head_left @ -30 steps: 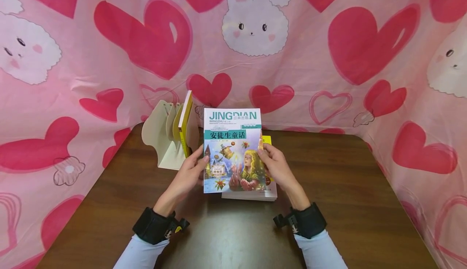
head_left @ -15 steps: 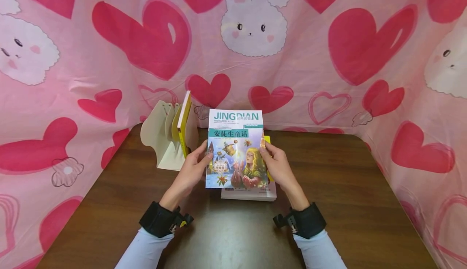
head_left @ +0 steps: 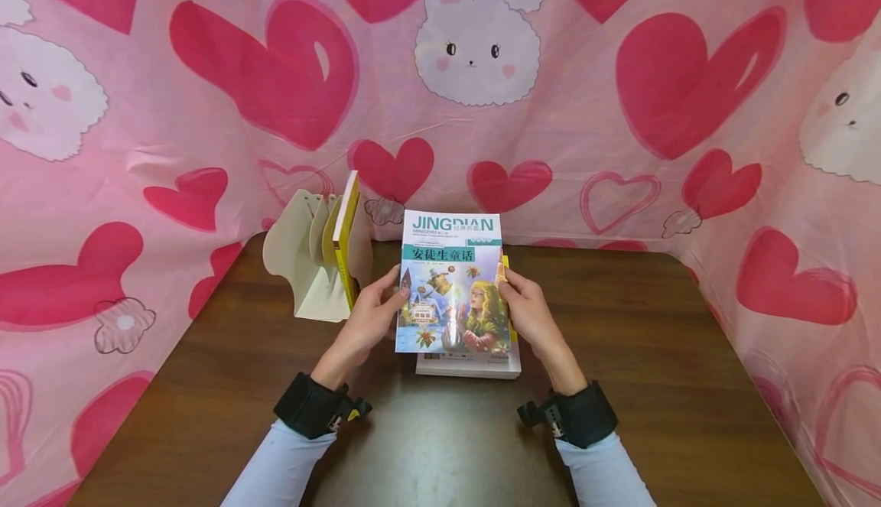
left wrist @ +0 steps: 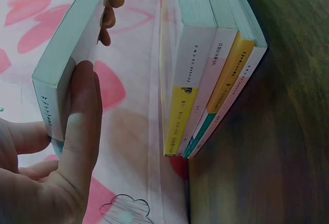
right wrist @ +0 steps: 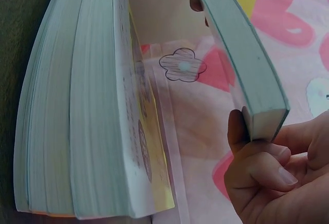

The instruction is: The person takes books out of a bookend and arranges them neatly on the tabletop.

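Observation:
A paperback book [head_left: 450, 285] with a teal title band and a blonde girl on its cover is held up between both hands. The left hand [head_left: 372, 314] grips its left edge, thumb on the cover and fingers behind. On the opposite edge, the right hand [head_left: 533, 316] pinches the book in the same way. Below it lies a stack of several books [head_left: 468, 365] on the table, apart from the held one, as the left wrist view shows by the stacked spines [left wrist: 205, 95]. In the right wrist view, page edges of the held book [right wrist: 252, 75] face the camera.
To the left stands a cream book rack [head_left: 292, 258] with several dividers. One yellow-spined book [head_left: 347, 243] is upright in it. The dark wooden table [head_left: 633, 339] runs back to a pink curtain [head_left: 578, 132] with hearts and rabbits.
The held book has shifted slightly right, and its lower edge has risen a little. The left hand has moved right with it; the right hand has barely moved. The stack and rack stay put.

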